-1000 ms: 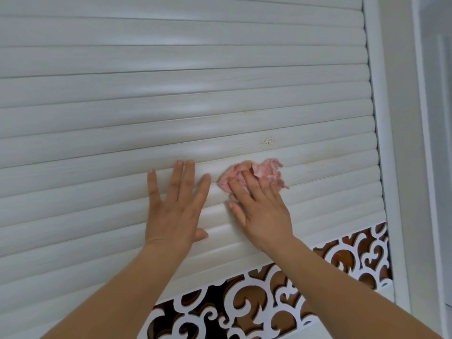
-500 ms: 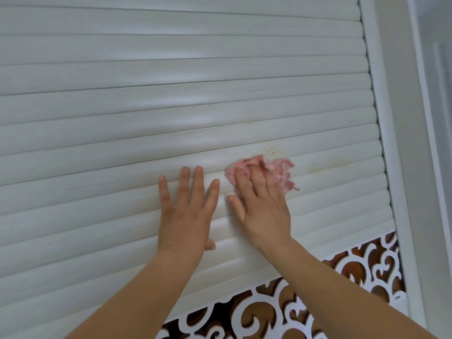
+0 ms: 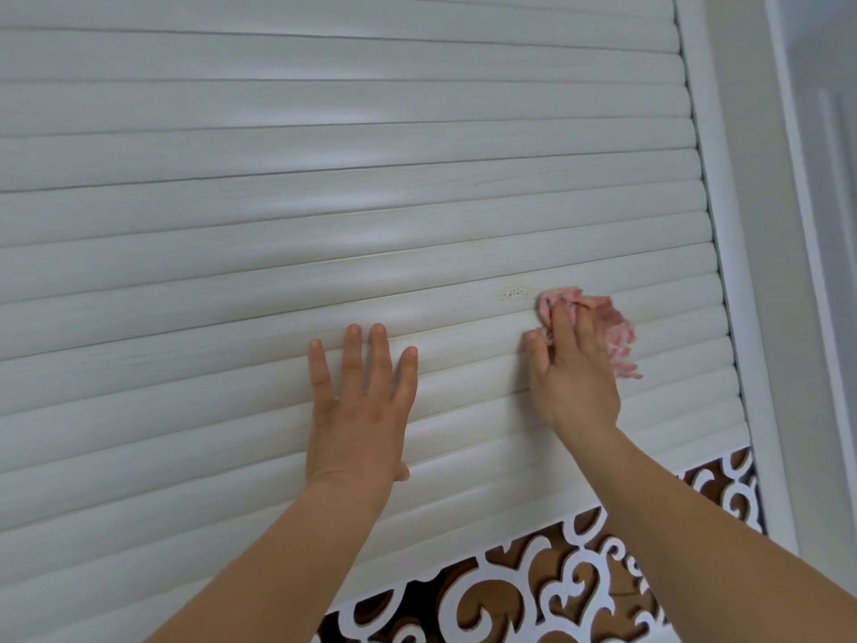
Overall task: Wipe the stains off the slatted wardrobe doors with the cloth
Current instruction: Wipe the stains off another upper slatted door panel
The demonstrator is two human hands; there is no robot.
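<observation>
We look at a white slatted wardrobe door point(image 3: 324, 201) that fills almost the whole view, its horizontal slats running a little upward toward the right. Our left hand point(image 3: 359, 410) lies flat on the slats just below the centre of the view, at about 6 o'clock from the middle, with the four fingers straight and slightly spread and the thumb tucked low at the right side of the palm; it holds nothing and only presses on the door. Our right hand point(image 3: 575, 368) is at about 4 o'clock from the centre of the view, well apart from the left one, and it presses a crumpled pink cloth point(image 3: 617, 331) against the slats. The fingers are bent over the cloth and bunch it, so part of the cloth shows above the fingertips and part hangs out at the right side of the hand, with a fringe that points down. Just beside the cloth, at 10 o'clock from it, there is a small speckled stain point(image 3: 514, 293) on one slat, not covered by the cloth. A faint yellowish mark point(image 3: 477, 239) sits higher, at 11 o'clock from the stain. At 3 o'clock the white door frame point(image 3: 723, 225) runs down the edge of the slats. Under the slats, at 5 o'clock, we see a white carved scroll panel point(image 3: 579, 577) with brown behind it.
</observation>
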